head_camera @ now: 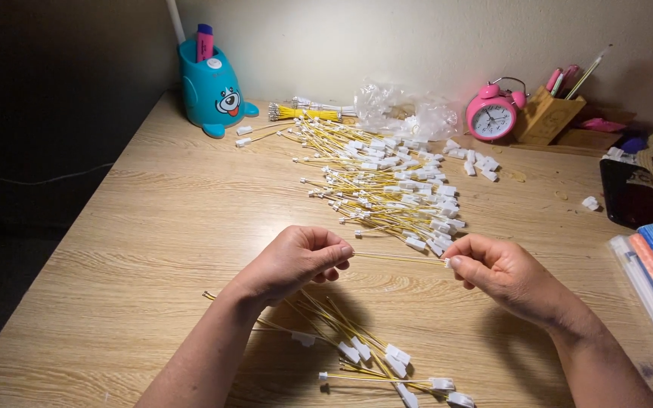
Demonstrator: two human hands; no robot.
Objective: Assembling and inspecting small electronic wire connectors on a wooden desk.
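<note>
Left hand (296, 261) and right hand (496, 272) pinched on one yellow wire's (398, 258) ends; wire pile (387, 181) at twelve o'clock.

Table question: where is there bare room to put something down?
The table is bare left of the big wire pile, below the blue pen holder. Another bare strip lies between that pile and the black box. It is crowded around the left hand, right hand and small wire pile.
</note>
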